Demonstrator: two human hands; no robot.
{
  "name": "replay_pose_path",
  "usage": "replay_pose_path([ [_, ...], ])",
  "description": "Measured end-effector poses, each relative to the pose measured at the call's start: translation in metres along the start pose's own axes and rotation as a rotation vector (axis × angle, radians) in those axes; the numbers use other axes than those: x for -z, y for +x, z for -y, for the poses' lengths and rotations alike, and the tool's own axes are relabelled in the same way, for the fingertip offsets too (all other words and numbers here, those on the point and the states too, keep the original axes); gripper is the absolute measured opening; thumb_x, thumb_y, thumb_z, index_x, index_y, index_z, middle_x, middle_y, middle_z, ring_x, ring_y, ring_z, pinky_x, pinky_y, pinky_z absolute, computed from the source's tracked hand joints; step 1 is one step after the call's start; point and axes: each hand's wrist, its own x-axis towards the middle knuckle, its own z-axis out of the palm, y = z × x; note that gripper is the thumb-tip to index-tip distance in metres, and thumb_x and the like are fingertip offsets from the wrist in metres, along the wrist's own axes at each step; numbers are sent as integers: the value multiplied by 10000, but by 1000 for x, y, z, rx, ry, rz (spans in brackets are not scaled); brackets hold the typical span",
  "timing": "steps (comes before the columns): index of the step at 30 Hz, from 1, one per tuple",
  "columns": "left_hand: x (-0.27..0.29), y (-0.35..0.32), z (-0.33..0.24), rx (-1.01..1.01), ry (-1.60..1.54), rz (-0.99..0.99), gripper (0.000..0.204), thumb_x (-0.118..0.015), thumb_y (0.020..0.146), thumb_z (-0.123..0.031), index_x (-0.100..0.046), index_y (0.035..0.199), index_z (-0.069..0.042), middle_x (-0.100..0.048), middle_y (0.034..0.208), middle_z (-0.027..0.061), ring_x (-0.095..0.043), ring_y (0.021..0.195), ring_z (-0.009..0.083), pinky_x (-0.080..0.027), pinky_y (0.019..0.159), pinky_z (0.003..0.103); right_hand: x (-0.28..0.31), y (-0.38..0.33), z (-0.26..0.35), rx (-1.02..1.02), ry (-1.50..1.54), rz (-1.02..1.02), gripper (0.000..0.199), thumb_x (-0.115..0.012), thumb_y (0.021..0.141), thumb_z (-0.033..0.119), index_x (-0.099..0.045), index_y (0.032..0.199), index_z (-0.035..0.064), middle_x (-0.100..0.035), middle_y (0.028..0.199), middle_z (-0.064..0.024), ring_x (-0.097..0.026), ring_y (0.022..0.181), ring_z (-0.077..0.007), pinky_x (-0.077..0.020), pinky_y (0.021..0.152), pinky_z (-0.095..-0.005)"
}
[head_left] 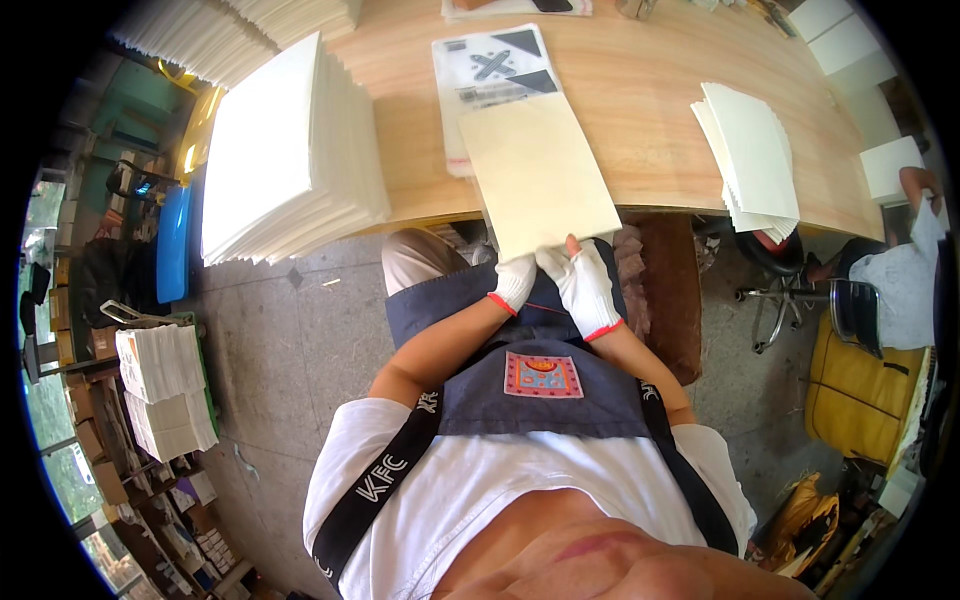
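Centre frame: a cream board sheet (pixel 538 175) lies half on the wooden table (pixel 650 90), its near edge overhanging toward the lap. Left hand (pixel 515 283) and right hand (pixel 585 285), both in white red-cuffed gloves, pinch that near edge, thumbs on top.

Step, as judged: handling one sheet at the table edge; any further shift needs both grips even so the sheet stays flat.

Under its far end: a clear-wrapped printed sheet (pixel 490 70), white with black triangles and a grey cross. Upper left: tall white sheet stack (pixel 285 160). Upper right: smaller fanned white stack (pixel 752 155).
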Motion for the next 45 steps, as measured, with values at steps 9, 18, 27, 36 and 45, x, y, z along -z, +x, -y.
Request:
replay_pose_path([
  [9,-3,-13,-89,446,-175,81,336,-458,882,-126,-461,1182,24,-592,981,117,-622,795,209,-546,633,313,-21,45,17,-230,-16,134,327,-473,922,235,-439,1149,2,-579,975,-182,-613,821,-283,-526,726,-371],
  [18,55,-8,-143,329,106,21,219,-540,898,-208,-587,935,3,-627,815,66,-611,645,128,-520,585,248,-65,17,29,150,-1469,373,193,-496,865,175,-546,1041,114,-643,729,-75,-592,532,-167,-439,460,-300],
  [27,63,-3,-141,344,132,84,218,-537,891,-190,-574,923,23,-640,829,91,-639,713,161,-524,606,255,-78,44,-1,696,-2173,662,132,-508,855,219,-478,925,112,-626,693,-93,-623,588,-253,-467,475,-388],
  [36,81,-19,-153,218,476,97,175,-570,872,-182,-589,862,-9,-640,801,88,-609,681,138,-504,609,259,135,26,139,544,-268,-323,101,-450,869,111,-456,777,71,-550,757,-79,-466,530,-110,-385,430,-235],
  [45,66,13,-176,-1220,1332,162,208,-717,638,-75,-603,810,-98,-610,917,21,-568,820,234,-475,643,353,45,6,117,572,-2187,-2,390,-673,680,179,-576,1057,151,-602,982,-75,-554,959,-289,-439,827,-400],
])
